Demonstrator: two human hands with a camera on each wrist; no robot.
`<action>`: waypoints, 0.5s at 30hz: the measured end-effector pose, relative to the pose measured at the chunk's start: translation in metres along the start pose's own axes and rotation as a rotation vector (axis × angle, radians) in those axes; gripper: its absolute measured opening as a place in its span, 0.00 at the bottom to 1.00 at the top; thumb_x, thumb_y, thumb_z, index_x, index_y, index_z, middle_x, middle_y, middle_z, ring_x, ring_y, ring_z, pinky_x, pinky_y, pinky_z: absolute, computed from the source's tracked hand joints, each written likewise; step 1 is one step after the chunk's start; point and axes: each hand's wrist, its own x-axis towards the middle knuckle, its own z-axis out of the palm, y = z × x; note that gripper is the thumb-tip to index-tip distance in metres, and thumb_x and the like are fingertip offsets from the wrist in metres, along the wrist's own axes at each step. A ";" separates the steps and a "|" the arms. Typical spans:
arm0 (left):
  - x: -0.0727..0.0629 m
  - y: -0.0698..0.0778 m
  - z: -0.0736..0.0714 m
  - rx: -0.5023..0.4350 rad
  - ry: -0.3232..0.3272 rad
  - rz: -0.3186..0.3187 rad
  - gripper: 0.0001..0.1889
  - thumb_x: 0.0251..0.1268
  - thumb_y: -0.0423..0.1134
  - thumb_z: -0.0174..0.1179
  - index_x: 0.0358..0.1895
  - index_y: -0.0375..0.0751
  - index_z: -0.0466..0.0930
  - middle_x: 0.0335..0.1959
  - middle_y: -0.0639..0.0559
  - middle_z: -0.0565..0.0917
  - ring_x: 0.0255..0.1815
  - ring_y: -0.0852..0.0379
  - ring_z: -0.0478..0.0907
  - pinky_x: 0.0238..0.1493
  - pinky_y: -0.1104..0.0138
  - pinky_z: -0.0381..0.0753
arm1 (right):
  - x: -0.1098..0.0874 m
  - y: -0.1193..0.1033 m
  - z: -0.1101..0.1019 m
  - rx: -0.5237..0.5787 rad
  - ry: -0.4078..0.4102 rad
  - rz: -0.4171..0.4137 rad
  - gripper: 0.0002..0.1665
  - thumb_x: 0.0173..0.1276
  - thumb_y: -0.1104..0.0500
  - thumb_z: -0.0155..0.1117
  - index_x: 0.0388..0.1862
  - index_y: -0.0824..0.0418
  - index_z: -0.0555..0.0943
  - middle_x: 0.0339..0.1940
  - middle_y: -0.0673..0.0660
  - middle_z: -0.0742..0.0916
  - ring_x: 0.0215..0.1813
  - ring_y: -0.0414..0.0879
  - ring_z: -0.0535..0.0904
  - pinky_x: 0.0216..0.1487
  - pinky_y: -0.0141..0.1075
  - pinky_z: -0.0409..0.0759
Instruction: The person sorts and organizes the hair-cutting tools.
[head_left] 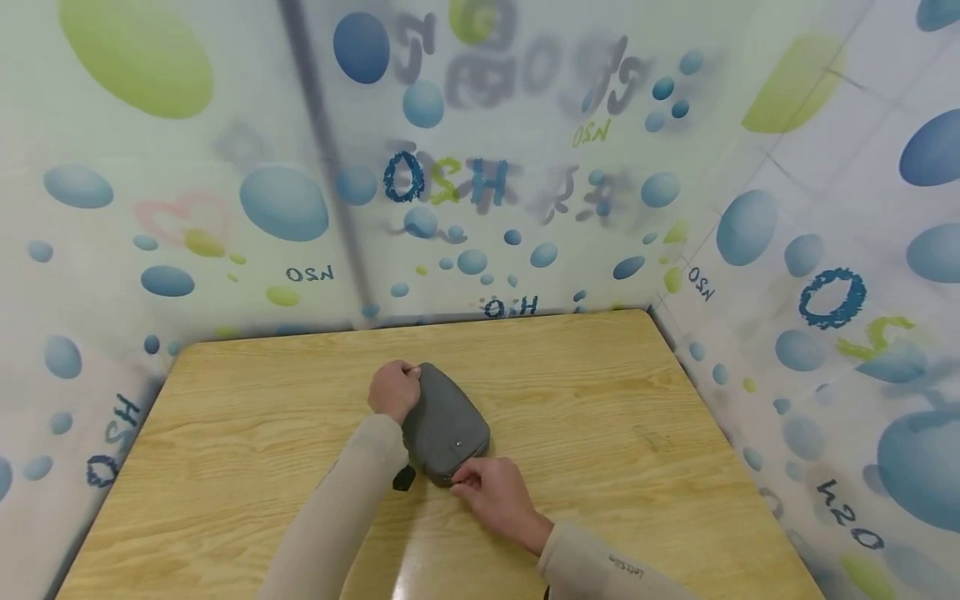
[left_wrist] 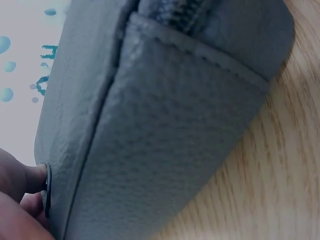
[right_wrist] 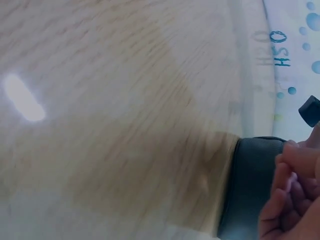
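A grey leather-look zip bag [head_left: 448, 421], rounded at its ends and with a small stud near the lower end, lies tilted on the wooden table [head_left: 600, 400]. My left hand [head_left: 395, 389] grips its far left edge; in the left wrist view the fingertips [left_wrist: 35, 178] are at a small tab on its side. Dark zipper teeth [left_wrist: 184, 12] show along the bag's side there. At the near end, my right hand [head_left: 497, 497] pinches at the zipper with thumb and forefinger, and the fingers cover the pull. A black strap end [head_left: 403, 478] sticks out beside the bag.
The table's back edge meets a pale wall [head_left: 525, 250] printed with blue and green bubbles and letters. A similar wall [head_left: 862, 250] stands along the right side. Light glares off the tabletop near its front.
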 end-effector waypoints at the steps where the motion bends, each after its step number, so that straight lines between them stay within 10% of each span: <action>1: 0.000 0.000 0.000 0.002 -0.002 0.000 0.15 0.75 0.47 0.51 0.51 0.44 0.82 0.48 0.44 0.84 0.45 0.46 0.81 0.42 0.53 0.78 | 0.000 0.000 -0.001 -0.010 -0.004 0.002 0.02 0.59 0.56 0.74 0.29 0.53 0.87 0.24 0.43 0.87 0.25 0.25 0.75 0.29 0.22 0.73; 15: 0.000 -0.004 0.001 0.004 0.046 -0.011 0.15 0.74 0.47 0.53 0.50 0.43 0.82 0.46 0.42 0.84 0.41 0.45 0.81 0.41 0.52 0.78 | 0.002 0.003 0.001 0.078 -0.030 0.053 0.03 0.58 0.60 0.73 0.28 0.56 0.85 0.24 0.46 0.87 0.25 0.27 0.76 0.28 0.24 0.75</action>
